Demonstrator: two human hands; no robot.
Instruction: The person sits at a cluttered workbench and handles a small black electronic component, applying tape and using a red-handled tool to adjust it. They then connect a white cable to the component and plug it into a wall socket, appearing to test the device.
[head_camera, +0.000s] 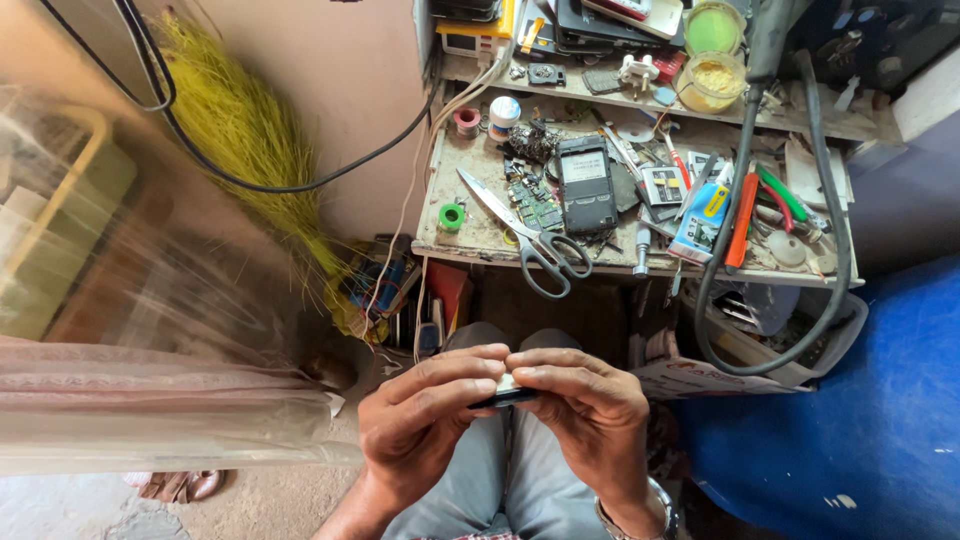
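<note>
Cluttered, dusty workbench (470, 235) against a pale wall, with a blue surface (880, 420) at right and blurred clear plastic sheeting (150, 380) filling the left. Yellow-green broom bristles (245, 130) leaning in the corner, crossed by a black cable (300, 185). On the bench: an opened phone (586, 185), grey-handled scissors (530, 240), a circuit board (530, 200). Below, over the lap: left hand (425, 425) and right hand (590, 410) pressed fingertip to fingertip, pinching a small dark flat device (505, 393). Device mostly hidden by fingers; kind hard to make out. Shelf above cut off by the top edge.
</note>
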